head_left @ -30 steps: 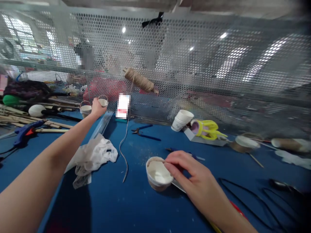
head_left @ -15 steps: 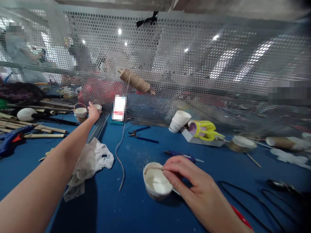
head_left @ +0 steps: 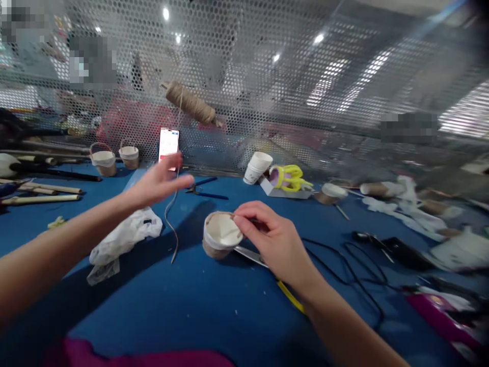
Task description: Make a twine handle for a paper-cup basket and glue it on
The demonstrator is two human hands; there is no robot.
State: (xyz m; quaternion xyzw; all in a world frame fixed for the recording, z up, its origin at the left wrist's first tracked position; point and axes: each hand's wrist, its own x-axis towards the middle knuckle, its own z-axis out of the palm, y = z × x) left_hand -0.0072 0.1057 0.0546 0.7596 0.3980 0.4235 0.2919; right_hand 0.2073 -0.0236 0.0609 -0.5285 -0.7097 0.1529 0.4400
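My right hand (head_left: pixel 273 237) pinches the twine handle at the rim of a small paper-cup basket (head_left: pixel 217 250), white inside with twine wound around its lower part. This basket stands upright on the blue table. Beneath my right hand lies a pair of scissors (head_left: pixel 250 255), its blades beside the basket. My left hand (head_left: pixel 162 178) is in the air with fingers apart, holding nothing, in front of a lit phone (head_left: pixel 168 142). Two similar baskets with raised handles, one larger-looking (head_left: pixel 104 162) and one beside it (head_left: pixel 130 157), stand at the back left.
A twine spool (head_left: pixel 191 103) hangs on the mesh panel, its loose cord trailing onto the table. Pliers (head_left: pixel 208 194), stacked paper cups (head_left: pixel 257 167) and a box with yellow-handled scissors (head_left: pixel 288 186) sit behind. White plastic (head_left: pixel 132 229) lies left, black cable (head_left: pixel 336 265) right.
My left hand has come away from the back-left basket and moved right, fingers apart. My right hand still pinches the near basket's handle. The view has shifted.
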